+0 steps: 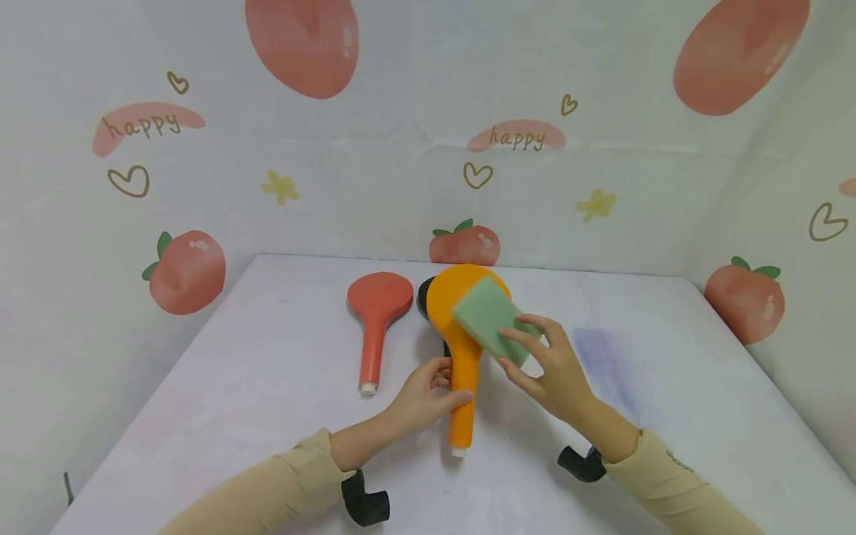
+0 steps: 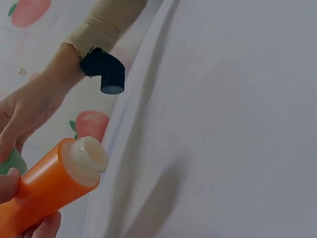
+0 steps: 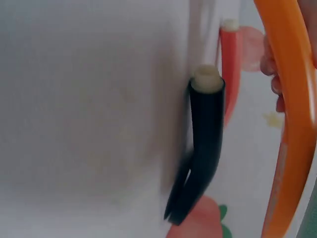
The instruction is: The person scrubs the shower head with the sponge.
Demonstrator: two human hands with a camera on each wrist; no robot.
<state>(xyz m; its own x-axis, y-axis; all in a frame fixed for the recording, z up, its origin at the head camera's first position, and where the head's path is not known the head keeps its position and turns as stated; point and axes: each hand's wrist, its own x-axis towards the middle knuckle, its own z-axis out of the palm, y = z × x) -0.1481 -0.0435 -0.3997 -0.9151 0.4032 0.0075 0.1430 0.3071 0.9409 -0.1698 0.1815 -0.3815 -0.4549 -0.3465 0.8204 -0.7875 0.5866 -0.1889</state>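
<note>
My left hand [image 1: 428, 397] grips the handle of an orange handheld shower head [image 1: 463, 401], its round head up and its white connector end down. In the left wrist view that connector [image 2: 91, 154] shows a hollow opening. My right hand [image 1: 558, 364] pinches a light green sponge [image 1: 488, 312] between thumb and fingers. The sponge overlaps the right part of the orange head in the head view. A red shower head [image 1: 380, 297] lies to the left. Behind the orange one, a black shower head [image 3: 205, 124] is mostly hidden in the head view.
The things are on a white-covered table [image 1: 267, 446]. A bluish stain [image 1: 605, 368] marks the cover at the right. Behind stands a white cloth backdrop [image 1: 401, 134] with printed fruit and hearts. A black wrist mount [image 1: 365, 501] sits under the left cuff, another [image 1: 582, 464] by the right.
</note>
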